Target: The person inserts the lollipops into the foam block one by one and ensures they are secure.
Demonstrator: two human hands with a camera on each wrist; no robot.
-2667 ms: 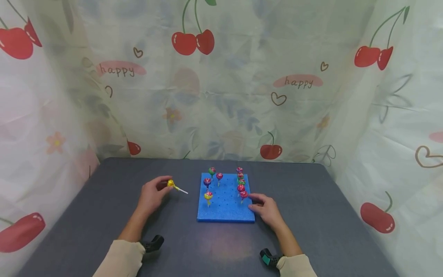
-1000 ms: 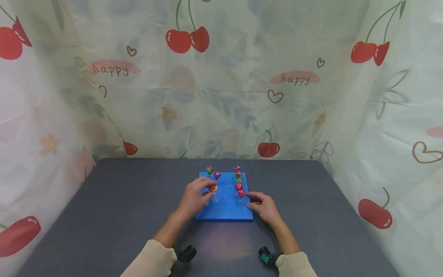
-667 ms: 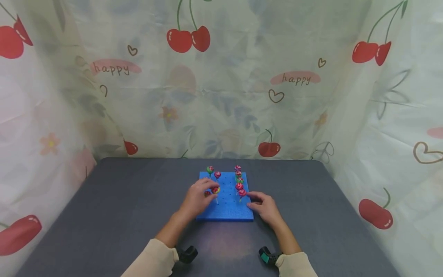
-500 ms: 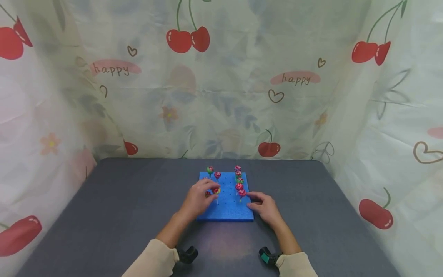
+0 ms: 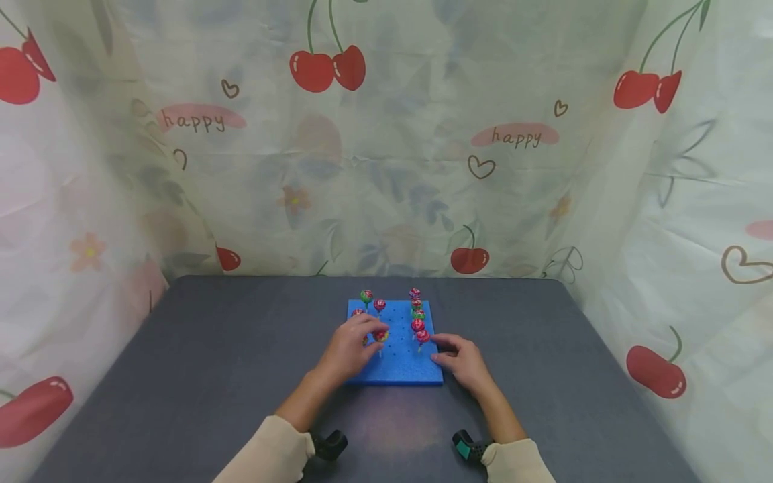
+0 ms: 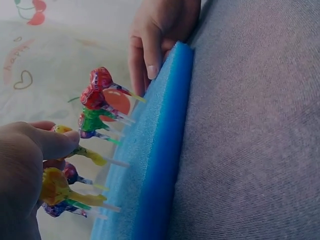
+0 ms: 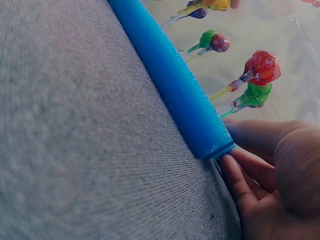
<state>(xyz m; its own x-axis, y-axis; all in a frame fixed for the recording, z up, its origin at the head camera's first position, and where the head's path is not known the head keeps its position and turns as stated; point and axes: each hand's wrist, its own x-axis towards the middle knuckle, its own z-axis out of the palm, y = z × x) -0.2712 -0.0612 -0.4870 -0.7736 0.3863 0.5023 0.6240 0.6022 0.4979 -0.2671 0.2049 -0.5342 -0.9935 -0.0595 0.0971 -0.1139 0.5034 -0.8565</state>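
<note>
My left hand (image 5: 350, 345) pinches a yellow-wrapped lollipop (image 6: 92, 154) between thumb and fingers above the left half of a blue foam board (image 5: 395, 373). Its white stick points down at the board. Whether the stick's tip sits in a hole, I cannot tell. A second yellow lollipop (image 6: 56, 187) stands in the foam close by, mostly behind the hand in the head view. My right hand (image 5: 464, 362) grips the board's right edge, its thumb and fingertips at the side and top. Next to those fingertips stands a red lollipop (image 7: 264, 67), with a green lollipop (image 7: 257, 94) beside it.
Several lollipops (image 5: 418, 325) form a row along the board's right side. A green lollipop (image 5: 366, 295) and a pink lollipop (image 5: 379, 304) stand at its back left. Small holes dot the foam. The dark table (image 5: 211, 349) is bordered by a cherry-print curtain (image 5: 386, 168).
My left hand has carried the yellow lollipop from left of the board to over it, then shifted slightly right and nearer me. The right hand has stayed at the board's edge.
</note>
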